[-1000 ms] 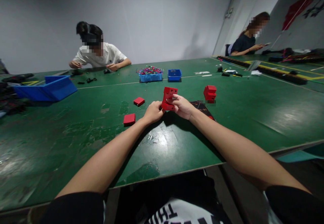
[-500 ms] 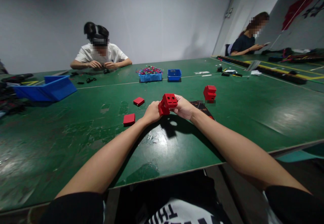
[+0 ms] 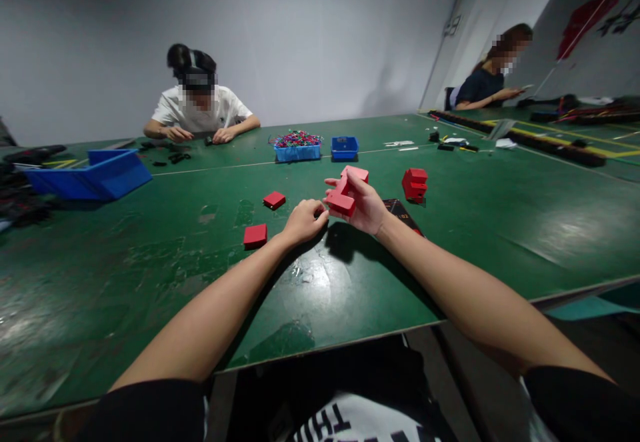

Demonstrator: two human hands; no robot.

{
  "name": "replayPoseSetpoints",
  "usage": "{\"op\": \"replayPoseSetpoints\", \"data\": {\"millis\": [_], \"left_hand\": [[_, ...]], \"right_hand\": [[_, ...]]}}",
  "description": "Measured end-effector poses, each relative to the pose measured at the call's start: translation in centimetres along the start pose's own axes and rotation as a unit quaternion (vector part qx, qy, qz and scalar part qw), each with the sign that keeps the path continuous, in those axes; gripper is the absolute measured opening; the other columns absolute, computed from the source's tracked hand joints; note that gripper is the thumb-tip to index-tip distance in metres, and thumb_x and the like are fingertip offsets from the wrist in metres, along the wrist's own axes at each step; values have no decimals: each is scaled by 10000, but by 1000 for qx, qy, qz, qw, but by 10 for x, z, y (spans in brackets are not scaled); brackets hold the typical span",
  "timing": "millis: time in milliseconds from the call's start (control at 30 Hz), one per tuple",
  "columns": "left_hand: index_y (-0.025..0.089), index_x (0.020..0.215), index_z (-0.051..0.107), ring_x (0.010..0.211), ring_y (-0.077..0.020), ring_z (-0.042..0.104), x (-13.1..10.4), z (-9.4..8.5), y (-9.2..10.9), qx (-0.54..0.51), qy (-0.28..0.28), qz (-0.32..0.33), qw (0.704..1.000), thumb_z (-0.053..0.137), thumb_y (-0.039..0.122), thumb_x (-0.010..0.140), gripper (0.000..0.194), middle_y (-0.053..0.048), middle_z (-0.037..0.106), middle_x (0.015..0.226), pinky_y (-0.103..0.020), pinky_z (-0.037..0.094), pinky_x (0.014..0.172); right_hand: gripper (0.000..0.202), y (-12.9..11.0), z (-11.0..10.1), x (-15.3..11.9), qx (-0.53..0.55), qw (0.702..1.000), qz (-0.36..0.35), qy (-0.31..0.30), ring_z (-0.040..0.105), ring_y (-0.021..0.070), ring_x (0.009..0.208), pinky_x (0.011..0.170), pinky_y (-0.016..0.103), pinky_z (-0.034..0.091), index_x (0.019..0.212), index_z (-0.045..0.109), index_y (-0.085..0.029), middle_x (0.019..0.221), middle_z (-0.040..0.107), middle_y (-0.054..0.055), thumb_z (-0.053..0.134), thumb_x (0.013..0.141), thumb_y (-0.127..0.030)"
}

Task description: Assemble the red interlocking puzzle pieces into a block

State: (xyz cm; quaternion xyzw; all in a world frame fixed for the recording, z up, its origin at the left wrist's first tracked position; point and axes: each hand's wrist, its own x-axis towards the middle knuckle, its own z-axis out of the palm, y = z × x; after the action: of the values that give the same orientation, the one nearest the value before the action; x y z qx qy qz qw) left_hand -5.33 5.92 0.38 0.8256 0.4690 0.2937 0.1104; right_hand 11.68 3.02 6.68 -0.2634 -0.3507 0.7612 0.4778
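Note:
My right hand (image 3: 370, 207) holds a red blocky plastic part (image 3: 342, 201), tilted, with the thumb on top and fingers spread behind it. Just left of it, my left hand (image 3: 305, 221) is closed with curled fingers, close to the part. I cannot make out whether anything small sits in those fingers. Two flat red square pieces lie to the left: one nearer me (image 3: 255, 236) and one farther off (image 3: 274, 200). On the right stands another red blocky part (image 3: 415, 184). A dark flat object with orange digits (image 3: 401, 214) lies partly hidden behind my right wrist.
Across the green table (image 3: 200, 269) are a light blue bin of small coloured pieces (image 3: 298, 152), a small blue bin (image 3: 345, 149) and a large blue bin (image 3: 95, 177) at left. A co-worker (image 3: 203, 105) sits opposite; another person (image 3: 483, 89) sits at far right.
The red part has turned over and now rests in my right hand alone, slightly higher and farther right. My left hand has come off it. The co-worker opposite has moved their hands apart.

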Motion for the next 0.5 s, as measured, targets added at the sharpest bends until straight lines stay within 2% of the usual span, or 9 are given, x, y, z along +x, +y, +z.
{"op": "replayPoseSetpoints", "data": {"millis": [167,367,500], "left_hand": [[179,807,645,797,-190,572,0,-2,1,18,-4,5,1000,525,297,894,189,-54,673,847,-336,458,801],[176,800,644,799,-198,574,-1,-5,3,9,-3,6,1000,533,298,889,187,-56,669,834,-349,461,800],[179,791,642,790,-192,570,-1,-5,4,9,-2,8,1000,533,290,890,184,-50,666,824,-342,457,795]], "right_hand": [[493,-4,1,-1,29,1000,-6,-5,627,143,522,464,254,540,1022,659,-134,639,660,24,368,988,-530],[470,-4,1,0,21,999,-25,19,596,140,527,431,228,488,911,676,-150,606,621,19,480,916,-577],[455,-3,-1,2,2,1000,-11,17,596,143,509,422,234,483,878,668,-152,582,611,13,497,905,-572]]}}
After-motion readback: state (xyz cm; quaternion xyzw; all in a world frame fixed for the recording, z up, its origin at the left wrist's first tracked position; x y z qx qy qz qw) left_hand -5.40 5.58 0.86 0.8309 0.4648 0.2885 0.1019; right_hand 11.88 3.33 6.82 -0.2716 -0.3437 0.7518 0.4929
